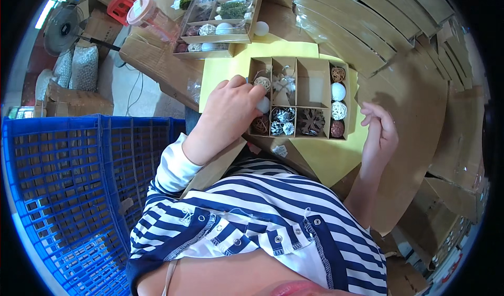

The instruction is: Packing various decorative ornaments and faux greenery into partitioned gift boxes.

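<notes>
A divided cardboard box point(347, 101) stands before me on yellow sheets. My left hand point(228, 109) reaches over its left column, with curled fingers around a white ball point(263, 105). In that column a pale woven ball point(262, 82) lies above and a brown twig ball point(259, 124) below, both partly hidden. The middle compartments hold white star-like ornaments point(284, 85), frosted pinecones point(283, 118) and a dark wooden snowflake point(312, 121); the upper one beside the stars is bare. Several balls, one of them white point(338, 91), fill the right column. My right hand point(381, 130) hovers right of the box, fingers loosely apart, holding nothing.
Filled boxes point(223, 17) with clear lids are stacked at the back, beside a loose white ball point(261, 28) and a pink-lidded plastic jug point(152, 16). Stacked cardboard trays point(349, 20) line the far right. A blue plastic crate point(63, 185) stands at my left.
</notes>
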Motion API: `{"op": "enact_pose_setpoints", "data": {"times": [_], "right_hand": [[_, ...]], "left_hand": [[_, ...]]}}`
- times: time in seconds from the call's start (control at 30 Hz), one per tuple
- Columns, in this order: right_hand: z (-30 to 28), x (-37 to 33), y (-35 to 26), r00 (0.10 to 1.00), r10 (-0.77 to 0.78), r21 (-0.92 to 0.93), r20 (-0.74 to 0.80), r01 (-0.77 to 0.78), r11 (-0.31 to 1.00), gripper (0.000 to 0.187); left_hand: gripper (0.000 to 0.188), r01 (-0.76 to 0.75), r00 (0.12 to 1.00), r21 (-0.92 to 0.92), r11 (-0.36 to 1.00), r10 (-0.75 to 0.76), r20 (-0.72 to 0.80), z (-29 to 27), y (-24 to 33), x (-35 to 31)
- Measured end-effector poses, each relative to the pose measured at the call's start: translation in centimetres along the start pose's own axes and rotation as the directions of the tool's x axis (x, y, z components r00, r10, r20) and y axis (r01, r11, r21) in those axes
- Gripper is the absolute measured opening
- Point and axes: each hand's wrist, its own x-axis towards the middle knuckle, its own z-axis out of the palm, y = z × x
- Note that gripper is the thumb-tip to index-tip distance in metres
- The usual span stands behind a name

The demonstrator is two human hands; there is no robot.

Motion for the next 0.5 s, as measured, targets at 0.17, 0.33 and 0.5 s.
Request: {"op": "enact_pose_setpoints", "data": {"times": [0.17,0.33,0.5], "right_hand": [[0.4,-0.2,0.2,1.000,-0.012,0.030,-0.024,0.013,0.999,0.027],[0.9,-0.3,0.8,1.000,-0.028,0.006,0.003,0.028,1.000,0.027],[0.9,-0.2,1.1,0.999,-0.028,-0.007,-0.015,0.028,1.000,0.028]], "left_hand": [[0.033,-0.074,0.996,-0.048,0.996,0.072,-0.049,0.0,-0.6,0.1],[0.041,-0.149,0.981,-0.266,0.952,0.109,-0.161,-0.1,-1.8,0.0],[0.040,-0.146,0.950,-0.477,0.867,-0.012,-0.311,-0.8,-2.7,1.0]]}}
